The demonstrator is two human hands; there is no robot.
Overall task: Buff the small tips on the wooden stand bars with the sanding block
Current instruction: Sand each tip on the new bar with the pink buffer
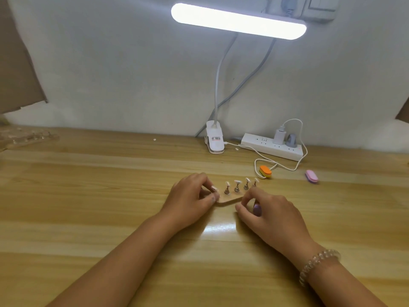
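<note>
Gripping a small lilac sanding block in the curled right hand, just beside the right end of the pale wooden stand bar mid-way across the glossy wooden desk. Pinching that bar's left end with the left hand, a row of small whitish tips standing upright on metal pegs along it. Farther out, toward the desk's back right: an orange oval sanding block, a pink oval block, then a white power strip and white clip lamp at the back edge.

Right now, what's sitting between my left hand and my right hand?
The wooden bar, with small tips standing along it. Your left hand holds its left end; your right hand grips a lilac sanding block. That shows in the head view.
</note>
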